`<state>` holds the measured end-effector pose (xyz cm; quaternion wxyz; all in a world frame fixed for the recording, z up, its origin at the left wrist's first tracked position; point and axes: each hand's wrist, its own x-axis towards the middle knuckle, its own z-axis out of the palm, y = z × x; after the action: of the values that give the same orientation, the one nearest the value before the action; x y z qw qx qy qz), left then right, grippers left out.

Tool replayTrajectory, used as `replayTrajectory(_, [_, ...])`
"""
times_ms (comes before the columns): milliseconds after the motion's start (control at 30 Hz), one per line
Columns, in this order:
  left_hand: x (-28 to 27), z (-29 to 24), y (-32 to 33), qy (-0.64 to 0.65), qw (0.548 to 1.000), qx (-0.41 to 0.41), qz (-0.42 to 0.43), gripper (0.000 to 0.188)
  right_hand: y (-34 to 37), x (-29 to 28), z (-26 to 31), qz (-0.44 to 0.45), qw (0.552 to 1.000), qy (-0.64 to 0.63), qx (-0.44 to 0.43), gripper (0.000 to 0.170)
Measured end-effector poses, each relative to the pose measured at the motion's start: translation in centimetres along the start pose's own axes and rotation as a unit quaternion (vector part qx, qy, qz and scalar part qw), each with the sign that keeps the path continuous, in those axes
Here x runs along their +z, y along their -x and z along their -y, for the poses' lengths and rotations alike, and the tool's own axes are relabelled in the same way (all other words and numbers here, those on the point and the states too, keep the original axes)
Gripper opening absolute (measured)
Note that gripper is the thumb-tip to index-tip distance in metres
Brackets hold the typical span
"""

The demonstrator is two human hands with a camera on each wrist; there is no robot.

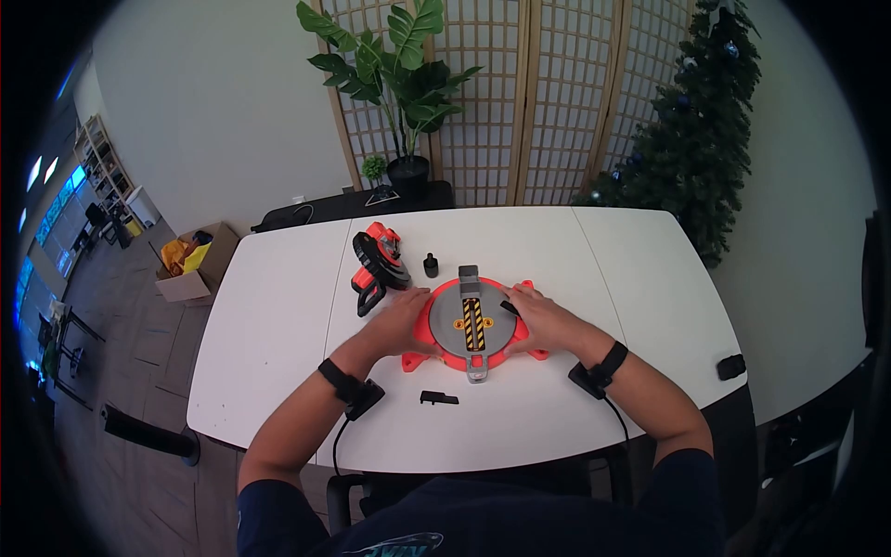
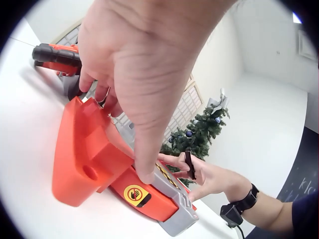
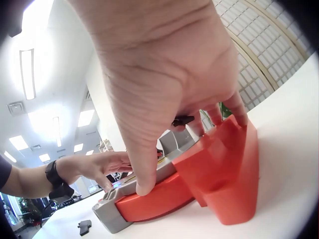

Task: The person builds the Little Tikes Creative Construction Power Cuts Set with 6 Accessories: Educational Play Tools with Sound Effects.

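Observation:
A round toy base [image 1: 445, 320], red around the rim with a grey disc and a black-and-yellow striped strip, lies flat on the table in front of me. My left hand [image 1: 397, 322] grips its left side, thumb at the near edge and fingers toward the far side. On the opposite side my right hand [image 1: 555, 325] grips the rim in the same way, its thumb [image 3: 145, 174] against the edge. Tucked in the right hand's fingers is a small black piece [image 2: 190, 165]. Red feet [image 3: 224, 184] stick out from the base.
Beyond the left hand lies a red-and-black toy [image 1: 379, 262] with a handle, beside a small black knobbed piece [image 1: 431, 266]. A flat black part [image 1: 439, 398] lies on the near side of the white table [image 1: 278, 306]. A black object [image 1: 731, 367] sits at the right edge.

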<state>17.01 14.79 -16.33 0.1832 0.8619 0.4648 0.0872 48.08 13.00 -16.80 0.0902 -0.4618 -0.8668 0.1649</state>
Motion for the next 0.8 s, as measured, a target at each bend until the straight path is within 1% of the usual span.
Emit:
replayTrajectory(133, [-0.1,0.0,-0.1,-0.006,1.0,0.014,0.004,0.105,-0.3,0.2,-0.6,-0.002,1.0,0.011,-0.003,0.097])
replayTrajectory(333, [-0.1,0.0,-0.2,0.002,1.0,0.011,0.0,0.098,-0.3,0.2,-0.9,-0.011,1.0,0.001,-0.004,0.1])
replayTrajectory(433, [0.4,0.4,-0.2,-0.007,1.0,0.017,-0.022,0.099,-0.4,0.3,-1.1,-0.006,1.0,-0.007,-0.009,0.1])
replayTrajectory(567, [0.2,0.1,-0.1,0.01,1.0,0.01,-0.016,0.1,-0.2,0.3,-1.0,-0.016,1.0,0.015,-0.017,0.101])
replayTrajectory(633, [0.1,0.0,0.0,0.029,1.0,-0.002,0.013,0.103,0.4,-0.8,-0.1,-0.048,0.996,-0.065,-0.023,0.08])
replayTrajectory(667, [0.1,0.1,0.0,0.029,1.0,-0.002,0.013,0.103,0.1,-0.5,-0.5,-0.048,0.996,-0.065,-0.024,0.08])
replayTrajectory(733, [0.1,0.1,0.1,0.026,0.999,-0.006,0.021,0.106,-0.5,-0.2,-1.4,-0.118,0.983,-0.127,0.053,0.048])
replayTrajectory(767, [0.1,0.1,0.1,0.026,0.999,-0.006,0.021,0.106,-0.6,-0.4,-2.1,-0.117,0.983,-0.127,0.054,0.048])
replayTrajectory(800, [0.1,0.1,0.1,0.03,0.999,-0.006,0.024,0.107,-0.6,-1.1,-2.4,-0.073,0.962,-0.245,0.099,0.038])
